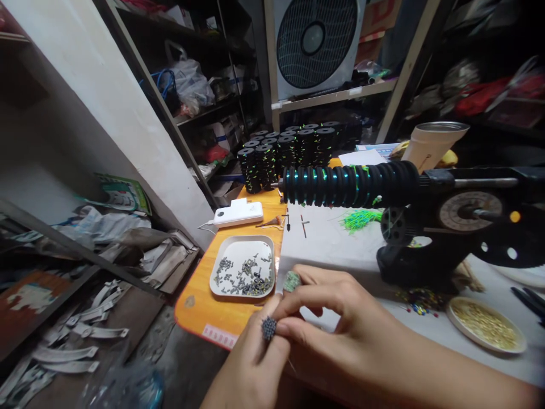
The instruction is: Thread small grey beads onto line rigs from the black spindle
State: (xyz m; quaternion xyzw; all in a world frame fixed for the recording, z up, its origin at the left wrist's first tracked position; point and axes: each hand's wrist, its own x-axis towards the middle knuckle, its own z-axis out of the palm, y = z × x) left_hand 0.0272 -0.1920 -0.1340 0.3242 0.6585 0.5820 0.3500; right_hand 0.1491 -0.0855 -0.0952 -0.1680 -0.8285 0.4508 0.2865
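Observation:
My left hand (258, 366) is closed around a tight bundle of small dark grey pieces (268, 328), whose round end shows beside the thumb. My right hand (340, 318) meets it there, its thumb and forefinger pinched at the bundle's edge; what lies between those fingertips is hidden. A green speckled lump (292, 281) shows by the right fingers; I cannot tell which hand holds it. A thin strand hangs below the hands. Just beyond them, a white square tray (215, 272) holds many loose small grey and yellowish pieces.
A black machine (409, 250) carries a ribbed spool (349, 184) wound with shiny thread above the table. Green tufts (360, 220), a dish of golden bits (485, 324) and colourful pins (421, 304) lie around it. Behind are a white power bank (238, 212) and stacked black spools (289, 150).

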